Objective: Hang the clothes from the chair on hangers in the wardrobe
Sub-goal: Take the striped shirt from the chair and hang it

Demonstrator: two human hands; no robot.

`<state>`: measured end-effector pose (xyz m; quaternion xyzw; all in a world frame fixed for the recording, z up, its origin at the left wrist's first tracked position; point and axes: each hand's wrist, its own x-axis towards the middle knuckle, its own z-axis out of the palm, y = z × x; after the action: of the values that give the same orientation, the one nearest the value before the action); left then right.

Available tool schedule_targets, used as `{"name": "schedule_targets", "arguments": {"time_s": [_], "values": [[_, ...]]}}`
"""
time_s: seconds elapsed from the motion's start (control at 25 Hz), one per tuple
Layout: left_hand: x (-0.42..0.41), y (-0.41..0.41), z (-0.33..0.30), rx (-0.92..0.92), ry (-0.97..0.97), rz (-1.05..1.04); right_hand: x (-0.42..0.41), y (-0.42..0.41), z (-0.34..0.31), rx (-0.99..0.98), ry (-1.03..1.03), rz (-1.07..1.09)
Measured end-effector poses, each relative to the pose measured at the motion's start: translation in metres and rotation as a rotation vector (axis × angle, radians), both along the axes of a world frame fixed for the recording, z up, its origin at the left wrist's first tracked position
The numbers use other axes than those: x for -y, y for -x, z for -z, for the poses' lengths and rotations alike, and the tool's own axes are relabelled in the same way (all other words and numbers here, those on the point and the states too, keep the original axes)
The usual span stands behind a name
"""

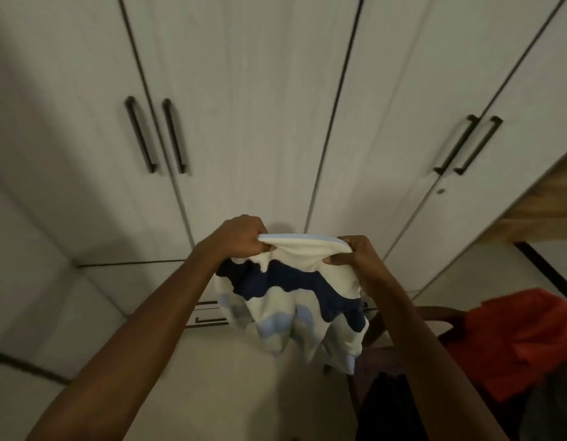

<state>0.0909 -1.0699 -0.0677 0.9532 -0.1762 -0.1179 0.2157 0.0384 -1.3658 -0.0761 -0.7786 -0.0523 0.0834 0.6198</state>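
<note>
Left hand (pixel 240 238) and right hand (pixel 355 254) each grip the cream, navy and pale-blue garment (pixel 295 294) — probably a T-shirt — before the closed wardrobe (pixel 260 122), beside the chair (pixel 435 313)

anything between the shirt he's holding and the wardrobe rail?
Yes. Both hands, left and right, grip the white-and-navy shirt, but every visible wardrobe door ahead is closed. No hanger is in view either.
</note>
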Motion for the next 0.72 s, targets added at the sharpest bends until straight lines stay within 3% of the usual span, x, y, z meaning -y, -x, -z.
{"name": "schedule_targets", "arguments": {"time_s": [0.16,0.44,0.72], "values": [[-0.098,0.061,0.0,-0.021,0.244,-0.283,-0.098,0.017,0.0,-0.079,-0.208,-0.107],[-0.234,0.188,-0.022,0.043,0.625,-0.506,-0.262,0.066,0.0,-0.133,-0.351,-0.35],[-0.374,0.343,-0.018,0.137,0.691,-0.874,-0.456,0.152,0.008,-0.276,-0.428,-0.685]]}}
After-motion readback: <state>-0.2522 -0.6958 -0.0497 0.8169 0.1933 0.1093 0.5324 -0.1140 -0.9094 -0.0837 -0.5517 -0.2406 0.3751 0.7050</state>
